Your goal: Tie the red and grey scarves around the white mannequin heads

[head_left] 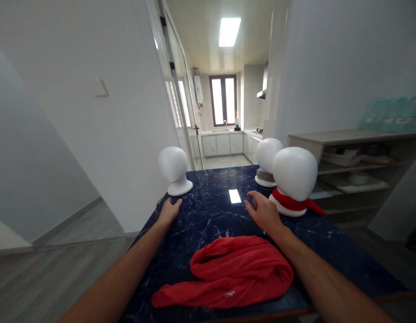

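Observation:
Three white mannequin heads stand on a dark blue marble table point(211, 215). The near right head point(294, 174) wears a red scarf point(288, 202) around its neck. A bare head point(174, 168) stands at the left, and a third head point(267, 158) with a grey cloth at its neck stands at the back right. My left hand point(168, 211) rests on the table just in front of the bare left head. My right hand point(263, 212) hovers open beside the scarfed head. A loose red scarf point(228, 271) lies bunched near the front edge between my arms.
A white wall point(120, 134) runs close along the table's left side. Open shelves point(356, 170) with stacked items stand to the right. Beyond the table a kitchen with cabinets point(223, 143) and a window opens up.

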A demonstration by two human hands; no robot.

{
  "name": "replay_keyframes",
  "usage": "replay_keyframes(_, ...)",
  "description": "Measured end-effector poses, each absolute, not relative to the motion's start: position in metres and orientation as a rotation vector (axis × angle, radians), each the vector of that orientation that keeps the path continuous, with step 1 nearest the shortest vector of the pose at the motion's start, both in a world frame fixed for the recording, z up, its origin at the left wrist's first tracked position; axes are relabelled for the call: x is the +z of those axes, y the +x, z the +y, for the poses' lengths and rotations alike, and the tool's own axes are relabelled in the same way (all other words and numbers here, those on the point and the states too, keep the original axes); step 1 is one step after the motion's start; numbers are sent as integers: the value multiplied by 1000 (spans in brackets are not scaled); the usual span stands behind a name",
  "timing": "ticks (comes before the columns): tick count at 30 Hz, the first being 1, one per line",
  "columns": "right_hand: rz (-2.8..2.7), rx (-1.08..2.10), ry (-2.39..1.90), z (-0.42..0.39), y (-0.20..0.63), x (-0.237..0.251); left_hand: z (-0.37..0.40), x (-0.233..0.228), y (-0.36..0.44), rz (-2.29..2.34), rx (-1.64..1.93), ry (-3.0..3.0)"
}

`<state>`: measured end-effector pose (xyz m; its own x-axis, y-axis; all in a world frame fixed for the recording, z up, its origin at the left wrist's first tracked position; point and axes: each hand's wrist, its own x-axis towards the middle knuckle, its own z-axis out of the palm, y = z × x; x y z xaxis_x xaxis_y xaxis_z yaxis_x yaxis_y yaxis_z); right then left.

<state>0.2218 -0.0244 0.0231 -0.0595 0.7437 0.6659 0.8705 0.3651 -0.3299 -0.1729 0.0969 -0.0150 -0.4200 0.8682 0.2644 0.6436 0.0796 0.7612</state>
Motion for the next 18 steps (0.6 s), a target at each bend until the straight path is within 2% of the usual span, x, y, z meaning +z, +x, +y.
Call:
replay_keyframes(3, -1636, -479, -1299, -35, 236, 42, 65, -16, -153, 1969, 1222, 1426)
replay_keyframes(7, -1318, -777, -1489, -47, 273, 87, 41, -22, -142, 1909, 1356, 1611)
replay_keyframes(9, -1237, -750, -1640, -44, 298, 110, 37, -24, -142, 1867, 1443, 1744)
replay_keyframes(12, -1246, -531, -1808, -26, 335, 131, 36, -27, -142, 1779, 1524, 1854)
replay_keyframes(15, -1349, -318, -1858, -8, 356, 139, 36, -28, -139, 1683, 1564, 1936)
replay_keyframes(18, -1374, -253, -1892, -3, 357, 145, 35, -29, -135, 1597, 1570, 2005)
